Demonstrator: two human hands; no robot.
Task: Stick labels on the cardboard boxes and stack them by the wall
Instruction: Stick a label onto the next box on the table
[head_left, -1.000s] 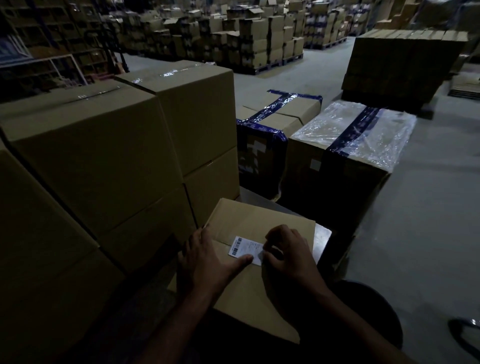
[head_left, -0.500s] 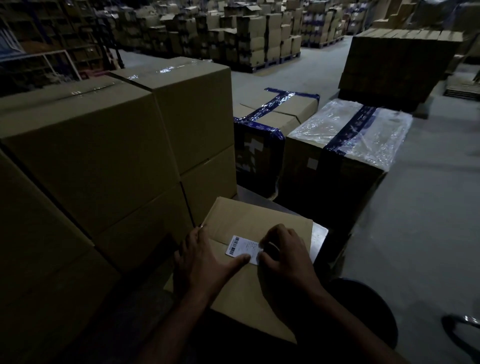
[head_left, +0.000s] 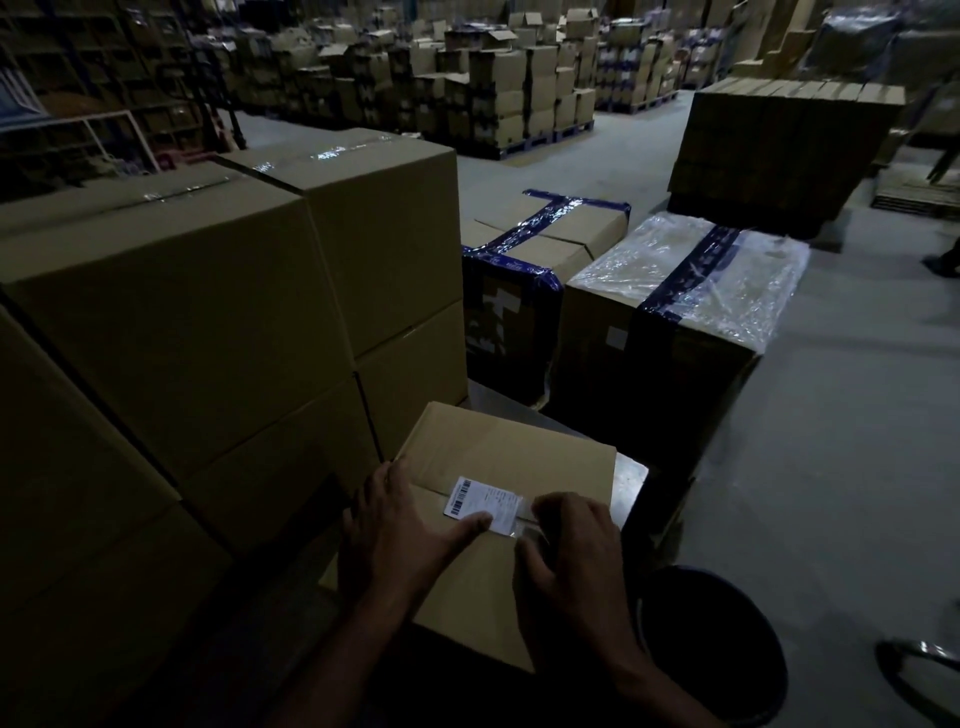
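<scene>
While both hands work close to the viewer, a small cardboard box (head_left: 498, 525) lies flat on a low surface just in front, beside a tall stack of big boxes (head_left: 218, 332) on the left. The left hand (head_left: 400, 535) rests spread on the lid, its thumb pressing the near edge of a white barcode label (head_left: 483, 503). The right hand (head_left: 576, 561) is curled, its fingertips pinching the label's right end, perhaps a clear backing strip; dim light hides the detail.

Paper this thin seems weightless and floppy, apt to crease, so it is best held by its edges. The box looks stiff and light, best lifted by its two sides. Its long axis appears to run away from the viewer, tilted right; the label's runs left to right, barcode leftward.

Farther off stand a tape-bound box (head_left: 540, 270) and a plastic-wrapped box (head_left: 691, 291).
</scene>
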